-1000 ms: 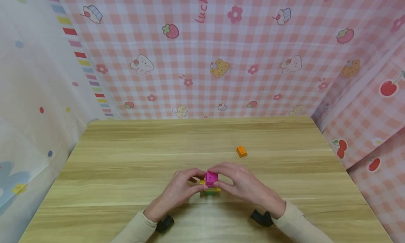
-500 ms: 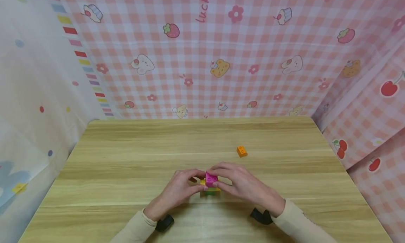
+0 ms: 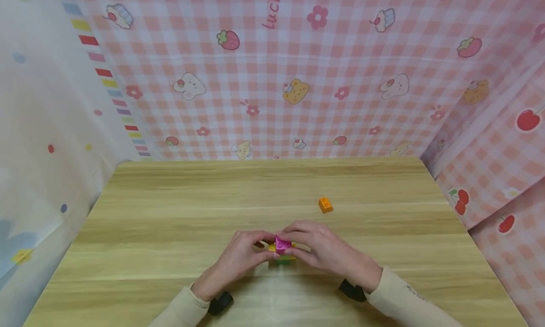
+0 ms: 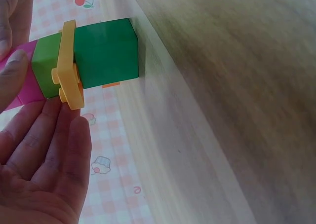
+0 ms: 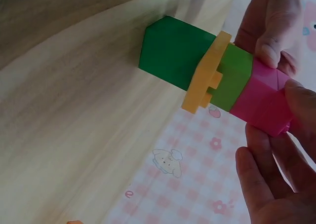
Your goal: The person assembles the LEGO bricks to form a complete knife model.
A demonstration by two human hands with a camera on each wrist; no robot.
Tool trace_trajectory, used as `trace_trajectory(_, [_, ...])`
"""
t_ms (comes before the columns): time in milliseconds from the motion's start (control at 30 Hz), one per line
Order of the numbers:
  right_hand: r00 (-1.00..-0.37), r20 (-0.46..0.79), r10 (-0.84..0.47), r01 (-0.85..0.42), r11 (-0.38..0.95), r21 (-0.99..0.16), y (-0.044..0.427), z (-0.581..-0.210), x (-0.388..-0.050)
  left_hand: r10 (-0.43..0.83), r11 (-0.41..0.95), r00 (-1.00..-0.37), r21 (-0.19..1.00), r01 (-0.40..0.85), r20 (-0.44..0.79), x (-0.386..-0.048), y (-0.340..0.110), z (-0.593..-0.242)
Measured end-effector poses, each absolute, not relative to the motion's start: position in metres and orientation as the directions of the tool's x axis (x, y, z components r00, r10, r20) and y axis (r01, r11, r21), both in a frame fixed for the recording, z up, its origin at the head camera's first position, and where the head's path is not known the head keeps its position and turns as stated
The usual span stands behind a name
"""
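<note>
A small tower of toy building bricks stands on the table between the two hands. From the bottom it has a dark green brick [image 5: 175,54], a flat yellow plate [image 5: 206,73] with studs, a light green brick [image 4: 48,66] and a pink brick [image 3: 283,244] at the top. The right hand [image 3: 317,244] pinches the pink brick between thumb and fingers from the right. From the other side, the left hand [image 3: 242,251] holds the pink brick, its thumb pressed to the near face. A seam shows in the pink part in the right wrist view.
An orange brick [image 3: 325,205] with two studs lies on the wooden table [image 3: 170,199], behind and right of the tower. Black straps [image 3: 220,303] sit at the wrists. Checked cloth [image 3: 255,57] hangs beyond the table's far edge.
The head view has shifted slightly. Both hands keep nearly the same hold on the pink brick, and the orange brick lies where it was.
</note>
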State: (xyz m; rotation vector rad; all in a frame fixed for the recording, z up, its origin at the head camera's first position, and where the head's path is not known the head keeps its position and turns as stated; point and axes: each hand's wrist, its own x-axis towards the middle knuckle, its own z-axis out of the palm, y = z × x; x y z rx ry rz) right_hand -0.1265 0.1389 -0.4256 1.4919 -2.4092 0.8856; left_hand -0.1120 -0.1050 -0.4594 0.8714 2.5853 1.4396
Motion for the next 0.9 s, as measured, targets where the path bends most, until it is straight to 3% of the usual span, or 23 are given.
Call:
trace_trajectory(233, [-0.501, 0.458, -0.735, -0.851, 0.322, -0.415, 0.138, -0.429, -0.121, 0.506, 0.418, -0.835, 0.785, 0.457, 0.216, -0.109, -0.105, -0.460])
trace_trajectory(767, [-0.732, 0.236, -0.639, -0.628, 0.499, -0.597, 0.150, -0.415, -0.117, 0.505, 0.495, -0.853, 0.767, 0.408, 0.128, -0.107, -0.106, -0.453])
trace_trajectory(900, [-0.768, 0.256, -0.588, -0.601, 0.523, -0.604, 0.165, -0.416, -0.127, 0.485, 0.515, -0.870, 0.775, 0.365, 0.087, -0.106, -0.107, -0.452])
